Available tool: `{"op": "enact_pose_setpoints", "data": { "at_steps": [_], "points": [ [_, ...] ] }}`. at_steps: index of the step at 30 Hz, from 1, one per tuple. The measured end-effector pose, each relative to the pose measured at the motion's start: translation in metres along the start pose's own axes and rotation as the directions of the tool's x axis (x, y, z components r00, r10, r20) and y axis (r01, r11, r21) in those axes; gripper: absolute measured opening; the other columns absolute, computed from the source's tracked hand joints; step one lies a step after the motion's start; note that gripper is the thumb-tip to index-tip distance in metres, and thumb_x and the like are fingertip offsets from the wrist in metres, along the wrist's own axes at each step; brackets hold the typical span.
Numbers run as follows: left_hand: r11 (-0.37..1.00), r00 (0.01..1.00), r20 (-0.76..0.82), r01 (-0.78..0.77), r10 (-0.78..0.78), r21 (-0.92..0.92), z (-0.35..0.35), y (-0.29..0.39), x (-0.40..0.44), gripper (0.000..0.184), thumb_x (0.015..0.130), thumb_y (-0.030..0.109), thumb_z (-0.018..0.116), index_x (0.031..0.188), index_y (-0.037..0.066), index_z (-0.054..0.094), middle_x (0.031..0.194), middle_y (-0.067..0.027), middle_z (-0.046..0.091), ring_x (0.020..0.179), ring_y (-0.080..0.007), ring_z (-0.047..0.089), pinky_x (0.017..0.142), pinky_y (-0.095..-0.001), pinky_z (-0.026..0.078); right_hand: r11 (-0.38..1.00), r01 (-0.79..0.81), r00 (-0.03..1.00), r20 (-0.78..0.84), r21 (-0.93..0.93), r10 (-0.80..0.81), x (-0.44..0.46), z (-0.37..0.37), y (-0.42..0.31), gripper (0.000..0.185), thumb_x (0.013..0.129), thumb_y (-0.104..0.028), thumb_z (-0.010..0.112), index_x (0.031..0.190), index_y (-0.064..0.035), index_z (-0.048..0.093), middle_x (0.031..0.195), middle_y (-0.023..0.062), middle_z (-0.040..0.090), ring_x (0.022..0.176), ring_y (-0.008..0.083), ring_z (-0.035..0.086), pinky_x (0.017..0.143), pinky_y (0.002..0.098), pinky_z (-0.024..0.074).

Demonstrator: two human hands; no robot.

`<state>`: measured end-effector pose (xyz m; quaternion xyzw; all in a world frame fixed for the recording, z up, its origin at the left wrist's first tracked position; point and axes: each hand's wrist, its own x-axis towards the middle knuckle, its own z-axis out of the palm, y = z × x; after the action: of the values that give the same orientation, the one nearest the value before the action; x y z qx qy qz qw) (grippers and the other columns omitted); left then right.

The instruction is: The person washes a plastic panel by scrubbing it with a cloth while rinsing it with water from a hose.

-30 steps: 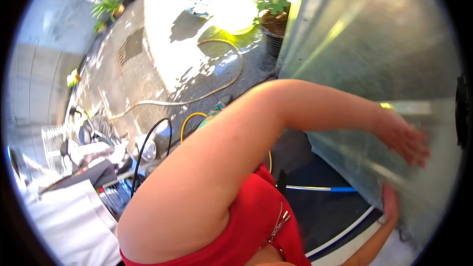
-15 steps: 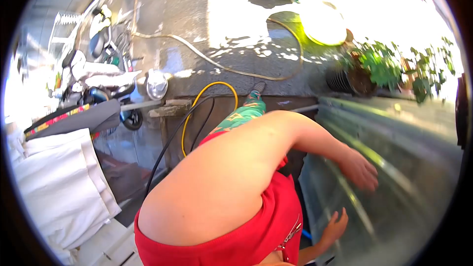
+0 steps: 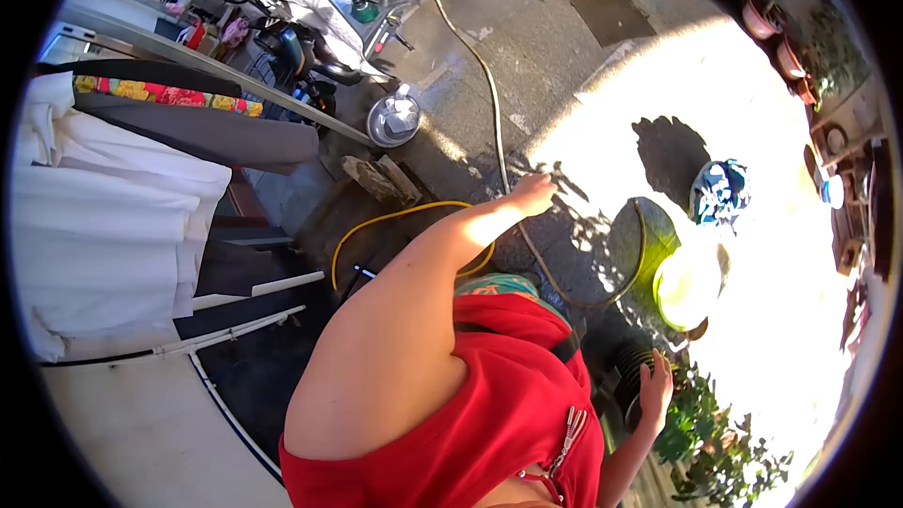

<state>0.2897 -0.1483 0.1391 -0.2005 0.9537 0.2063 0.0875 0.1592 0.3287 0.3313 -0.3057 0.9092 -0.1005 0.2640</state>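
Observation:
My left hand (image 3: 534,195) stretches forward over the paved ground, bright in the sun, with its fingers loosely apart and nothing visible in them. In the picture it overlaps the pale hose (image 3: 495,99), which lies on the ground below. My right hand (image 3: 656,386) is raised at my right side, its fingers extended and holding nothing. It appears nearest the dark ribbed plant pot (image 3: 628,372) and the leafy plants (image 3: 701,414). A yellow hose (image 3: 395,213) curves beneath my left forearm.
A yellow-green tub (image 3: 670,290) stands in glaring sun, with a blue-and-white patterned bundle (image 3: 720,192) beyond it. White clothes (image 3: 122,216) hang at left. A metal basin (image 3: 394,120) sits near parked two-wheelers (image 3: 310,14). Potted plants (image 3: 760,17) line the far right.
My view has turned from the greenish panel at right toward the courtyard. My left hand has swung forward, away from that panel; my right hand stays raised at my side.

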Motion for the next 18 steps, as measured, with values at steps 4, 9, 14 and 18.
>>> {"op": "enact_pose_setpoints", "data": {
  "at_steps": [4,9,14,18],
  "points": [
    [0.922,0.927,0.141,0.364,-0.347,-0.128,-0.039,-0.061,-0.045,0.045,0.089,0.031,0.061,0.128,0.008,0.056,0.127,-0.0144,0.054,0.113,-0.0328,0.056,0.091,-0.0438,0.049,0.993,0.109,0.993,0.040,0.043,-0.111,0.090,-0.015,-0.002,0.042,0.088,-0.014,0.061,0.128,-0.0040,0.056,0.121,0.0197,0.061,0.112,0.0344,0.058,0.096,0.0412,0.0445],
    [0.736,0.767,0.320,0.633,-0.556,-0.239,-0.050,-0.110,-0.092,0.055,0.094,0.040,0.057,0.139,0.011,0.047,0.144,-0.0137,0.040,0.126,-0.0324,0.047,0.101,-0.0451,0.044,0.995,0.054,0.978,0.196,0.082,-0.069,0.181,0.039,0.059,0.042,0.087,-0.024,0.063,0.124,-0.0039,0.060,0.116,0.0180,0.063,0.097,0.0315,0.064,0.088,0.0391,0.0485],
    [0.539,0.650,0.332,0.756,-0.684,-0.371,-0.053,-0.157,-0.081,0.059,0.095,0.043,0.054,0.142,0.009,0.043,0.144,-0.0132,0.042,0.125,-0.0311,0.048,0.102,-0.0440,0.045,0.993,-0.099,0.821,0.558,-0.071,0.122,0.252,0.038,0.106,0.045,0.087,-0.030,0.058,0.126,-0.0063,0.059,0.121,0.0199,0.063,0.112,0.0346,0.060,0.095,0.0399,0.0461],
    [0.180,0.464,0.374,0.787,-0.803,-0.590,-0.052,-0.179,-0.048,0.058,0.095,0.042,0.054,0.141,0.009,0.045,0.140,-0.0129,0.047,0.122,-0.0311,0.051,0.100,-0.0442,0.046,0.996,-0.044,0.841,0.535,-0.078,0.080,0.366,0.006,0.136,0.037,0.084,-0.026,0.063,0.116,-0.0067,0.063,0.113,0.0183,0.065,0.099,0.0349,0.062,0.086,0.0414,0.0496]
  ]
}}
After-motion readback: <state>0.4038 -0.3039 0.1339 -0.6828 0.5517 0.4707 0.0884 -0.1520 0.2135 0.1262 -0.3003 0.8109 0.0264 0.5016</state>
